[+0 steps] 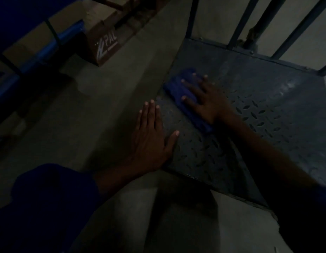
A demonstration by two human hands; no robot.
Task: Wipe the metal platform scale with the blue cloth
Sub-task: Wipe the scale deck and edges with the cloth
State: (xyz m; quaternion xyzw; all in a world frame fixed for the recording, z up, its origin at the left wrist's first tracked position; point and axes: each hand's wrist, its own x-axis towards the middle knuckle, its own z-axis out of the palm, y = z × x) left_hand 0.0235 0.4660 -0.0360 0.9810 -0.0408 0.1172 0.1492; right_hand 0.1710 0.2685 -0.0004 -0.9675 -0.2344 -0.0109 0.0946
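The metal platform scale (268, 110) lies low on the floor at the right, its dark plate covered in a raised tread pattern. A folded blue cloth (178, 90) rests near the plate's left edge. My right hand (207, 99) presses flat on the cloth, fingers spread over it. My left hand (151, 136) lies flat, fingers apart, on the plate's near left corner, partly over the edge onto the floor, and holds nothing. The scene is dim.
Dark metal rails (249, 21) rise from the scale's far edge. A brown cardboard box (105, 44) with white lettering stands on the concrete floor (103, 106) at upper left, beside blue racking (45, 48). My blue sleeve (49, 198) fills the lower left.
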